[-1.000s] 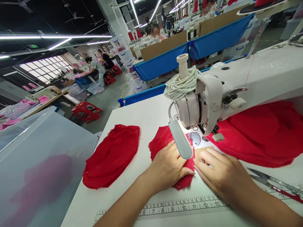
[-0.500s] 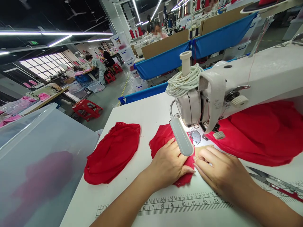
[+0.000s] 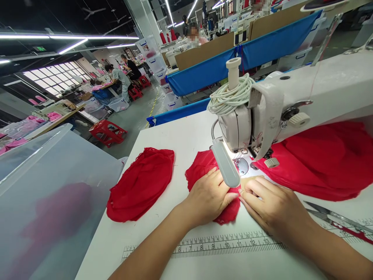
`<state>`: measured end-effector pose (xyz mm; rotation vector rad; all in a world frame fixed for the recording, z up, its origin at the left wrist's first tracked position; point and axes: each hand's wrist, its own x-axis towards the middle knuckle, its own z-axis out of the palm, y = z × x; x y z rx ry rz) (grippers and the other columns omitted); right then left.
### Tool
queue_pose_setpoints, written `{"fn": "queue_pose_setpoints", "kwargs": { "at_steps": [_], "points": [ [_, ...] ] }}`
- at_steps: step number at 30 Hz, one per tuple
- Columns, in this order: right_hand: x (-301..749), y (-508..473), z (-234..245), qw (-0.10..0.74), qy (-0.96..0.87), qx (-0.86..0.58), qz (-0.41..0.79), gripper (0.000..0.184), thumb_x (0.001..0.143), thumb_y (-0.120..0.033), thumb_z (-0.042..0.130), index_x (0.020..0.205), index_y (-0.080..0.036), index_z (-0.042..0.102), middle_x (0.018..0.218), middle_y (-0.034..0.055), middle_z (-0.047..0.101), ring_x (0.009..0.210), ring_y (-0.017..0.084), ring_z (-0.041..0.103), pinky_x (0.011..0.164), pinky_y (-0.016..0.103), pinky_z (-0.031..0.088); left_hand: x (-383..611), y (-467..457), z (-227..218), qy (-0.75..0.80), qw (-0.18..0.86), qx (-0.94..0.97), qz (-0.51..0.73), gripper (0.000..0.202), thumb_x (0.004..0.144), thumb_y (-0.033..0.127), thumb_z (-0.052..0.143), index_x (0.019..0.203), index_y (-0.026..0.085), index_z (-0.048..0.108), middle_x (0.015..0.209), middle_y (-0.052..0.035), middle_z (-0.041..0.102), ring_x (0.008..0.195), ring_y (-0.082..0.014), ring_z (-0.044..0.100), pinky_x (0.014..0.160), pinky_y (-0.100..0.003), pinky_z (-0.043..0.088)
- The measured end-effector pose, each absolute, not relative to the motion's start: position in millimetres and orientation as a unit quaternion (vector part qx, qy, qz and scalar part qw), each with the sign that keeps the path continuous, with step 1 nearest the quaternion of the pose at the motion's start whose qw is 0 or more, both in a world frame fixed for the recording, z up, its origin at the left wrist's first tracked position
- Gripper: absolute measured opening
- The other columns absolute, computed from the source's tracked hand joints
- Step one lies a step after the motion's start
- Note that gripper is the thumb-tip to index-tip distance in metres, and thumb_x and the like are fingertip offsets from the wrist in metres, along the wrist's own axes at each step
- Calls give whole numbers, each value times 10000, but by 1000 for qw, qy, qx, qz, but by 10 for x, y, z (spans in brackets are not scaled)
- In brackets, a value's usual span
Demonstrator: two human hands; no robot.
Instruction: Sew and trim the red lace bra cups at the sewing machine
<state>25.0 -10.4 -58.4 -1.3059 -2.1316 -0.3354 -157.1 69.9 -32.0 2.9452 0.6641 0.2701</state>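
My left hand (image 3: pixel 207 196) lies flat on a small red fabric piece (image 3: pixel 227 214) with a lacy edge, its fingers stretched out and pressing it to the table. My right hand (image 3: pixel 269 200) is closed in a pinch at the right edge of that piece, beside the left thumb. The fabric reaches toward the needle area of a white sewing machine (image 3: pixel 243 128). A grey lamp (image 3: pixel 225 165) hides part of the cloth and some left fingertips. Under my right fingers shows a tan strip (image 3: pixel 247 182).
Another red piece (image 3: pixel 141 186) lies to the left on the white table (image 3: pixel 163 249). A larger red cloth (image 3: pixel 326 159) rests beneath the machine arm. Scissors (image 3: pixel 338 217) lie right of my right hand. A translucent bin (image 3: pixel 87 163) stands left; people work in the background.
The view has shifted slightly. My left thumb has moved up close to my right fingertips at the fabric's edge. Otherwise both hands stay in place on the red fabric.
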Motion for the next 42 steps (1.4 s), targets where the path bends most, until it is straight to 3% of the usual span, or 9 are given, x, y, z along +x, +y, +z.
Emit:
{"fn": "queue_pose_setpoints", "kwargs": {
  "at_steps": [3,8,16,24,32,42],
  "points": [
    [257,-107,-589,301,-807,-493,-124,314,896,-101,459,612,-190,558,631,19,481,647,151,421,562,291,251,-1564,708,-271,239,85,964,86,362,1005,314,283,1098,141,587,1125,-114,638,1060,-219,608,920,-379,517],
    [260,-113,-596,309,-808,-489,-115,280,877,-76,480,637,-180,580,651,29,509,677,158,454,591,292,283,-1569,714,-272,205,56,975,69,381,994,266,268,1084,124,611,1060,-129,639,1055,-240,605,897,-392,518],
    [249,-102,-591,317,-805,-489,-115,280,871,-66,473,637,-183,573,647,23,500,667,156,448,583,290,283,-1589,699,-304,199,32,978,62,430,1006,374,267,978,159,639,1036,-118,635,998,-231,605,907,-400,491],
    [241,-106,-608,322,-805,-485,-116,292,853,-50,474,602,-177,550,630,28,479,645,162,403,559,306,242,-1589,675,-318,190,18,978,82,543,990,520,230,1065,150,621,1008,-119,639,978,-233,599,910,-400,483],
    [231,-106,-586,322,-802,-488,-119,275,844,-38,485,621,-174,572,642,33,501,661,164,422,566,303,250,-1574,680,-296,195,21,975,103,624,977,562,179,1000,149,646,958,-110,639,903,-227,602,851,-381,505],
    [218,-86,-610,324,-798,-494,-120,256,834,-31,472,670,-164,616,681,43,551,682,166,445,576,297,269,-1557,649,-340,208,17,972,109,649,972,581,156,1020,156,644,974,-105,644,939,-227,594,856,-376,496]
  ]
}}
